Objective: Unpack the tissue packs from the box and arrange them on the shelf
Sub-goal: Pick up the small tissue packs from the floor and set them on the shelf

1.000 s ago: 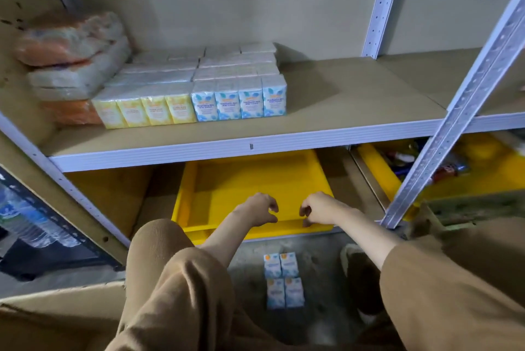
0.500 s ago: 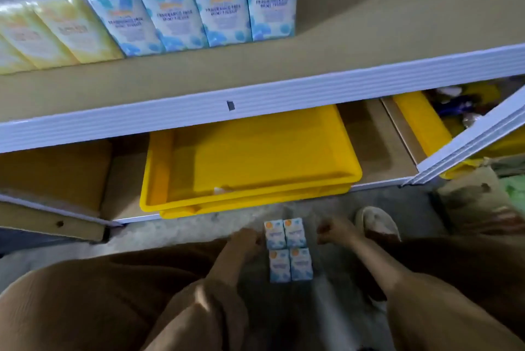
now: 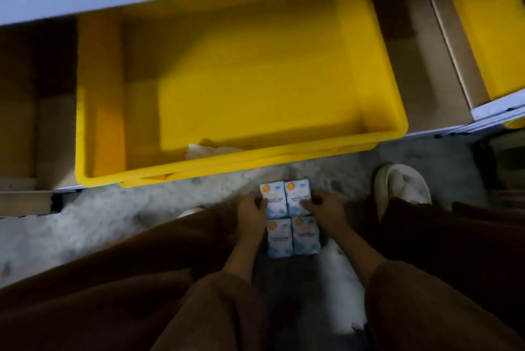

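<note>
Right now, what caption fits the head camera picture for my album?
Left hand and right hand grip the far two of four tissue packs on the floor before a yellow bin.

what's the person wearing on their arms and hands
Loose brown fabric sleeves, left sleeve and right sleeve, end partway along the forearms. The left hand and right hand are bare: no gloves, rings or watch visible in this dim view.
</note>
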Available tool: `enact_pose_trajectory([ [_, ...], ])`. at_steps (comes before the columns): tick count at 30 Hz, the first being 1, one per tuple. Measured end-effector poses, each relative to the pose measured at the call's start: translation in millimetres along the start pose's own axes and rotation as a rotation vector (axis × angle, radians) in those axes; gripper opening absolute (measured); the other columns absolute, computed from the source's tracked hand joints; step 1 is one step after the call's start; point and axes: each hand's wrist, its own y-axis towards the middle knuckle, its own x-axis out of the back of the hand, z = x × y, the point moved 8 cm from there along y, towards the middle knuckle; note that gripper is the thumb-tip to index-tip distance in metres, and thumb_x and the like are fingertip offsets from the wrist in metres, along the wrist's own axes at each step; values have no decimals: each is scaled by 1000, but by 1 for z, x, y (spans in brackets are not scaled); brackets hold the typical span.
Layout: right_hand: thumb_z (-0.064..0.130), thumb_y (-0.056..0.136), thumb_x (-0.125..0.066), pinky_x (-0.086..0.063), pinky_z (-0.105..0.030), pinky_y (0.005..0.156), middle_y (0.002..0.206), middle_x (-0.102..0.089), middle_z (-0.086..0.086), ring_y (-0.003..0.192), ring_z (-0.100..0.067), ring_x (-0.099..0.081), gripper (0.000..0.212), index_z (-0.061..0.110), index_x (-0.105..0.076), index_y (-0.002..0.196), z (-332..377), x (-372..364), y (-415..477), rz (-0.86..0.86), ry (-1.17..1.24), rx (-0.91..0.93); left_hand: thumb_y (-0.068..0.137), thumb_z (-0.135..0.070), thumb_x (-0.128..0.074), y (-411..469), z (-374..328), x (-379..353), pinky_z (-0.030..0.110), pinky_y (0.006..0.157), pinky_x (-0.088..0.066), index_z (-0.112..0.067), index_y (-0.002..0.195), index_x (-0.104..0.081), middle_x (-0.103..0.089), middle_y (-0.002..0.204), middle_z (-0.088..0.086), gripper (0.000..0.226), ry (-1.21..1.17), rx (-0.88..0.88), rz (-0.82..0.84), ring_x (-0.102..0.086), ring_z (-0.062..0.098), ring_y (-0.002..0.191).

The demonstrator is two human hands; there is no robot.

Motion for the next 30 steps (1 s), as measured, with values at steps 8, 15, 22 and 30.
enact_pose_trajectory([
  [8,5,82,-66,-50,-40,86,111,-68,-25,102,-35,-64,28,-8,-65,107,-7,2,2,-82,93,-91,85,1,-61,-2,5,-5,35,92,-46,8,113,-57,-61,121,24,29,-179,139,-69,-58,33,114],
  [15,-1,80,-67,-48,-28,70,110,-67,-28,101,-37,-65,28,-13,-65,105,-5,33,-30,-183,206,-105,82,0,-65,-21,-19,6,35,90,-47,9,108,-60,-65,115,25,27,-137,21,-32,-61,33,109],
  [22,1,78,-69,-40,1,46,106,-69,-28,83,-17,-58,27,-9,-68,104,17,102,-81,-272,246,25,83,-9,-67,-71,-92,31,34,88,-45,5,112,-60,-64,117,22,33,-82,-201,-2,-59,33,110],
  [30,-2,77,-70,-41,0,49,102,-70,-28,57,-1,-61,23,-12,-69,98,44,182,-153,-422,373,215,77,-6,-71,-152,-184,66,36,81,-50,5,105,-63,-68,112,18,31,-155,-442,-34,-64,31,103],
])
